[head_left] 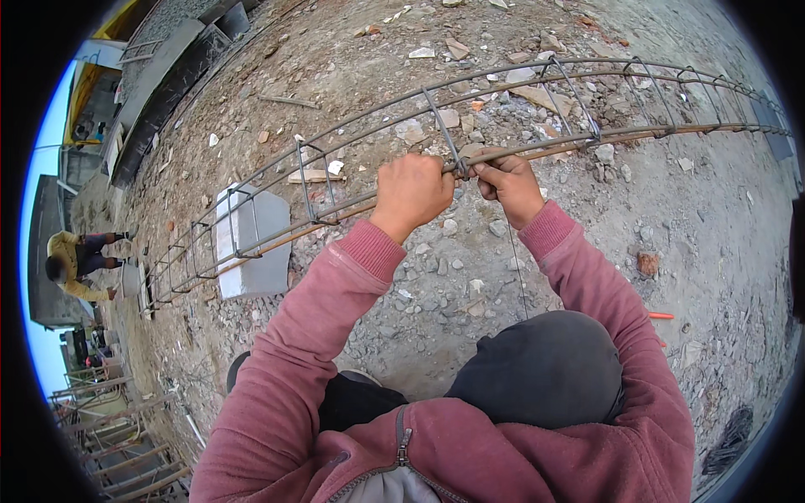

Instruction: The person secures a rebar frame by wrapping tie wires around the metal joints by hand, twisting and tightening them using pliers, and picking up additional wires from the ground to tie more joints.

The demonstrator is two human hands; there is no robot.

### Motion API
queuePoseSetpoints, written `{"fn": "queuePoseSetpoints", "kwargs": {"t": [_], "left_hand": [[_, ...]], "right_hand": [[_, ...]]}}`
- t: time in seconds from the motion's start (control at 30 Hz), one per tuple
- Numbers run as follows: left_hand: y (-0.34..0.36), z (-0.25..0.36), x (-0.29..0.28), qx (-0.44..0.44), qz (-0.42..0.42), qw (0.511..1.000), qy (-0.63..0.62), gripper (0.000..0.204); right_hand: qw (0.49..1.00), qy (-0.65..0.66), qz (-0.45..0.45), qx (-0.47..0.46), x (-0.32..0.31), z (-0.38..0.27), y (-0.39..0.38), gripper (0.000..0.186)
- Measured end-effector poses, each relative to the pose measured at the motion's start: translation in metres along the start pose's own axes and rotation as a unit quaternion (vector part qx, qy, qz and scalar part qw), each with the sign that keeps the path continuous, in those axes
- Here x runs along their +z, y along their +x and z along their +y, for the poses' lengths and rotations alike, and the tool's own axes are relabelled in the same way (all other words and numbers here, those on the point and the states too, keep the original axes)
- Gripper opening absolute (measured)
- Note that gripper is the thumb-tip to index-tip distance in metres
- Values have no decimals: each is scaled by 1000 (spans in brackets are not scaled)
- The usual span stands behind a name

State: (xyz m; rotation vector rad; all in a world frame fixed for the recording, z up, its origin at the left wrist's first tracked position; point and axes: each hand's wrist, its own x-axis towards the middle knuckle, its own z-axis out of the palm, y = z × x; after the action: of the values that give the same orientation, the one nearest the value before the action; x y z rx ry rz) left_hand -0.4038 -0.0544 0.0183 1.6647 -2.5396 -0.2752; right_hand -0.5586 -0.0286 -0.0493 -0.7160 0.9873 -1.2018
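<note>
A long cage of steel bars (335, 172) with square stirrups runs across the ground from far left to upper right. My left hand (411, 191) is closed around its near top bar (553, 149), right where a stirrup (442, 126) crosses it. My right hand (509, 183) pinches a thin tie wire (517, 268) at the same joint, touching the left hand; the wire's loose end hangs down toward my knee. Both sleeves are dark pink.
A light grey block (251, 243) props the cage at the left. Stones and broken rubble (470, 285) cover the dirt ground. Another person (80, 264) bends over at the far left. More bars lie at the lower left (117, 419).
</note>
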Motion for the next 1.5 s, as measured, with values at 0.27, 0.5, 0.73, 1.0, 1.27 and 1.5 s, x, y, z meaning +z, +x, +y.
{"fn": "queuePoseSetpoints", "kwargs": {"t": [0.27, 0.5, 0.73, 1.0, 1.27, 1.5], "left_hand": [[23, -22, -13, -204, -208, 801, -524, 14], [5, -14, 5, -126, -22, 886, -446, 15], [-6, -6, 15, -105, 125, 913, -373, 17], [23, -10, 1, -235, -29, 830, -505, 9], [20, -16, 10, -196, 12, 861, -469, 12], [23, -15, 12, -205, 18, 807, -554, 8]], "right_hand": [[998, -21, 51, -12, 3, 3, -8, 10], [992, -105, 69, 6, 2, -8, -7, 12], [984, -161, 68, -18, 2, 4, -18, 13], [998, -1, 46, 32, 6, 4, -3, 7], [985, -139, 102, 3, 28, -9, -3, 18], [995, -30, 84, -34, 19, 5, -7, 23]]}}
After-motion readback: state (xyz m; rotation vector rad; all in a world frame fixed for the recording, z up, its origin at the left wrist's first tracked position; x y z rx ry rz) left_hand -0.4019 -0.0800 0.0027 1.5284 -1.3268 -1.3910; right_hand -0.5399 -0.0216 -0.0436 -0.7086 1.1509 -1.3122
